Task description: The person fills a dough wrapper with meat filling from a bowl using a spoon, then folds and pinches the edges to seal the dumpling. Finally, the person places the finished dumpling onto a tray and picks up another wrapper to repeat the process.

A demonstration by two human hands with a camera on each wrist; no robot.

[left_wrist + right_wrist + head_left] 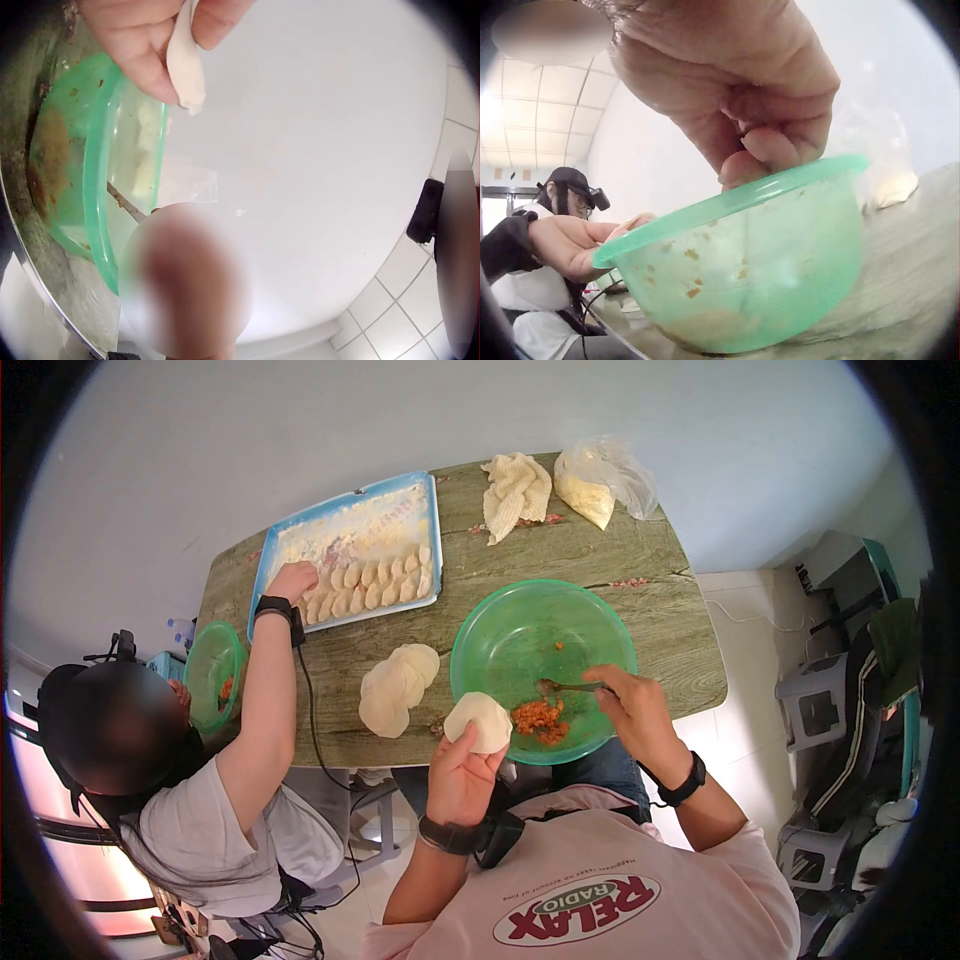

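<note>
My left hand (460,782) holds a round dumpling wrapper (480,722) at the near left rim of a large green bowl (500,622). In the left wrist view the wrapper (185,64) appears edge-on, pinched between thumb and fingers. My right hand (645,718) grips the handle of a spoon (575,687) over the bowl's right side. The spoon's head points into the bowl, just above a small heap of orange-red filling (540,722). In the right wrist view the curled fingers (769,146) overlap the bowl's rim, and the spoon is mostly hidden.
Left of the bowl lie overlapping wrappers (385,695). Another person's hand (293,580) is at a blue-rimmed tray (436,525) with rows of dumplings (375,595). A second green bowl (238,650) stands near that person. A cloth (517,490) and a plastic bag (620,475) lie at the back.
</note>
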